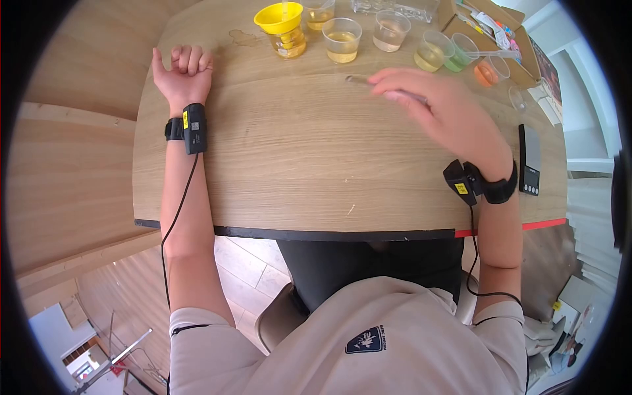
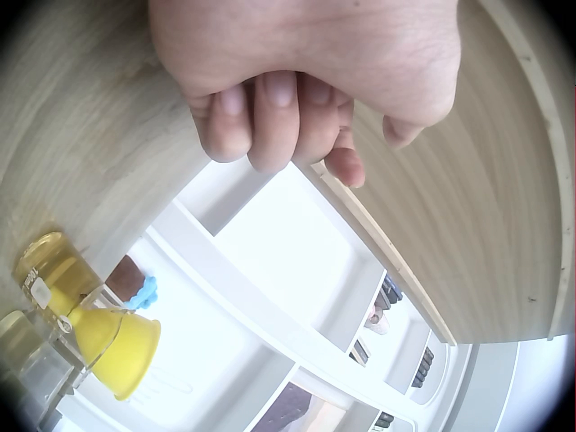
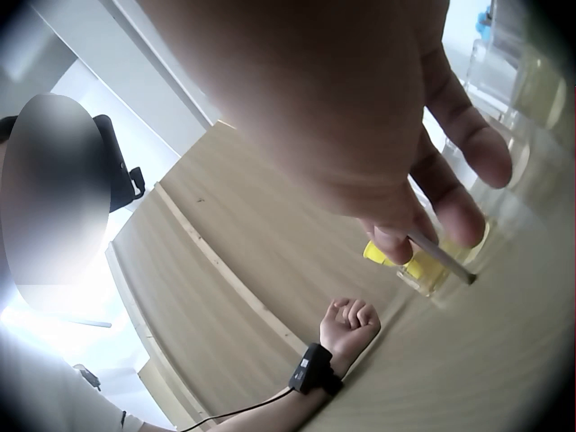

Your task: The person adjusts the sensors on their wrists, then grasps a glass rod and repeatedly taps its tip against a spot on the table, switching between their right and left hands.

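My right hand [image 1: 438, 108] is over the right half of the table and pinches a thin grey rod [image 3: 445, 259] between thumb and fingers. The rod's dark tip points leftward in the head view and down toward the tabletop in the right wrist view. At the table's left side my left hand [image 1: 182, 76] rests palm up, fingers loosely curled and holding nothing. Beyond the hands stands a glass beaker [image 1: 289, 49] of amber liquid with a yellow funnel [image 1: 278, 20] on top. Near my right hand are clear cups of pale yellow liquid [image 1: 342, 52] and pinkish liquid [image 1: 391, 38].
Farther right, cups hold yellowish [image 1: 429, 58], green [image 1: 459, 60] and orange [image 1: 486, 74] liquid. A cardboard box [image 1: 526, 69] of small items stands at the back right. A digital scale [image 1: 529, 161] lies near the right edge. A wet patch [image 1: 245, 38] marks the wood left of the beaker.
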`<action>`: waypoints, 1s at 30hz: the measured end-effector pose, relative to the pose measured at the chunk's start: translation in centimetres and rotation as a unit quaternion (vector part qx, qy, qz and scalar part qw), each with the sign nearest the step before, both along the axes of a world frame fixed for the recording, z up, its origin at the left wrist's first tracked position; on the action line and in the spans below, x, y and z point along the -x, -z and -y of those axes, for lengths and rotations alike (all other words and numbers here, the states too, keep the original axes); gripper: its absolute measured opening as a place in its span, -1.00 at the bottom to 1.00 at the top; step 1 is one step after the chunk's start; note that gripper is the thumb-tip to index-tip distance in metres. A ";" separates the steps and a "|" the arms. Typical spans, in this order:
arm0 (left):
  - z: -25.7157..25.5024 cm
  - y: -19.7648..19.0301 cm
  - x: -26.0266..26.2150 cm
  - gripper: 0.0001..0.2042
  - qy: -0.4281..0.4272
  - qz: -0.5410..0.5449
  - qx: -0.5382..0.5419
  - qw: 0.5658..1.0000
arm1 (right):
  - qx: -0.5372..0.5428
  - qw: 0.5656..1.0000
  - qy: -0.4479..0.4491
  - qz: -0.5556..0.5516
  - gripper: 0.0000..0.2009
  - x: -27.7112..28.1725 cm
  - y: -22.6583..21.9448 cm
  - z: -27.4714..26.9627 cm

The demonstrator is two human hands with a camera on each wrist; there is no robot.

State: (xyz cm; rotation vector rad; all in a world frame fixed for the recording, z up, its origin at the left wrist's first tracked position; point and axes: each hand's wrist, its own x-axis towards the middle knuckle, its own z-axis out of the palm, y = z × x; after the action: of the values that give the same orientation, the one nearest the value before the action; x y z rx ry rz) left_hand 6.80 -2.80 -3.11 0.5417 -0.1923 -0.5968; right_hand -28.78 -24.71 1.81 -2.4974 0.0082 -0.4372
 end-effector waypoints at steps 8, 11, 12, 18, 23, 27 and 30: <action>0.0 -0.1 0.0 -0.50 0.000 0.002 -0.003 1.000 | 0.021 0.994 0.107 -0.020 -0.84 1.6 -2.0 1.3; -0.1 0.2 -0.1 -0.57 0.011 0.002 0.013 1.000 | 0.034 0.990 0.138 -0.025 -0.84 2.0 -2.3 1.6; 0.0 0.1 0.0 -0.57 0.011 0.002 0.013 1.000 | 0.054 0.985 0.155 -0.055 -0.83 2.2 -2.8 1.7; 0.1 -0.1 0.2 -0.57 0.003 0.010 0.006 1.000 | 0.050 0.986 0.156 -0.040 -0.80 1.7 -2.4 2.2; -0.1 0.2 -0.2 -0.57 0.012 0.004 0.010 1.000 | -0.034 0.999 0.030 0.018 -0.78 -0.7 -0.5 -0.2; 0.0 0.0 0.1 -0.57 -0.002 -0.002 0.003 1.000 | -0.033 0.999 0.004 0.007 -0.77 -0.9 1.0 -0.4; 0.0 -0.1 0.3 -0.57 -0.020 -0.010 -0.005 1.000 | -0.031 0.997 0.060 -0.030 -0.77 -0.3 -0.3 0.0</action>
State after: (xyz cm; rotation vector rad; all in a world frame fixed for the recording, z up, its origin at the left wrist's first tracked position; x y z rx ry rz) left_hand 6.55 -2.85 -3.01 0.5486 -0.1587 -0.5652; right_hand -28.51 -24.76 2.16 -2.4559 0.1935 -0.4034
